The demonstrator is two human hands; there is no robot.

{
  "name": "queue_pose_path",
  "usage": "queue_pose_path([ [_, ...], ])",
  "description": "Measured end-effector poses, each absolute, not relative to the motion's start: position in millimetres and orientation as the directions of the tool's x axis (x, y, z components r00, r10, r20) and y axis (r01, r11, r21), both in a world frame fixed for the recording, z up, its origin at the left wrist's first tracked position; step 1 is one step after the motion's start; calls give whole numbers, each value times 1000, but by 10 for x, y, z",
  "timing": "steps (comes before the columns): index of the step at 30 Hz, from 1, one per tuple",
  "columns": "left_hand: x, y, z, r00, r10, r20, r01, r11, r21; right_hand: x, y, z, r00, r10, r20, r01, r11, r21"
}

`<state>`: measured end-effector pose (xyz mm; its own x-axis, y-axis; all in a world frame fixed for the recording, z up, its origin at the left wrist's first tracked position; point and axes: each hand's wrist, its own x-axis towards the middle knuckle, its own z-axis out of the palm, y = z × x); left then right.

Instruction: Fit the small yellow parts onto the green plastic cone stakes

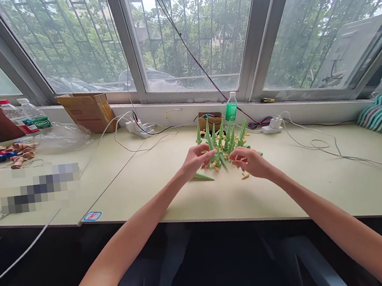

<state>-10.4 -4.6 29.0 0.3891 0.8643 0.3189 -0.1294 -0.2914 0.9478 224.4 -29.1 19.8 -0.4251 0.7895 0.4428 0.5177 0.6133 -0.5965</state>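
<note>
Pile of green cone-shaped spikes (pixel 223 142) w/ small yellow pieces sits mid tabletop (pixel 284 187), far side. Left hand (pixel 196 158) and right hand (pixel 251 161) reach in, fingers pinched on small pieces. Green bottle (pixel 231 107) just behind the pile.

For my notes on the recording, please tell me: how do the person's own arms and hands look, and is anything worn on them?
Both arms are bare from the bottom edge of the picture to the fingertips: no sleeves, gloves, watch or bracelet show. The left hand and right hand are slender, with long thin forearms. I see no rings, though the fingers are too small to be sure.
</note>
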Motion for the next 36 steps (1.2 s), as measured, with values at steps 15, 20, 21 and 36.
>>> queue_pose_path([
  [15,-6,-94,56,574,730,372,266,-595,758,2213,-511,-172,-280,853,441,159,494,-855],
  [20,8,-88,30,625,674,395,268,-660,702,2152,-596,-255,-336,824,457,366,561,-743],
  [21,6,-88,32,631,667,397,263,-665,699,2151,-585,-262,-337,824,456,389,562,-730],
  [36,27,-42,-48,629,733,259,171,-456,873,2103,-450,-184,-113,810,576,173,587,-791],
])
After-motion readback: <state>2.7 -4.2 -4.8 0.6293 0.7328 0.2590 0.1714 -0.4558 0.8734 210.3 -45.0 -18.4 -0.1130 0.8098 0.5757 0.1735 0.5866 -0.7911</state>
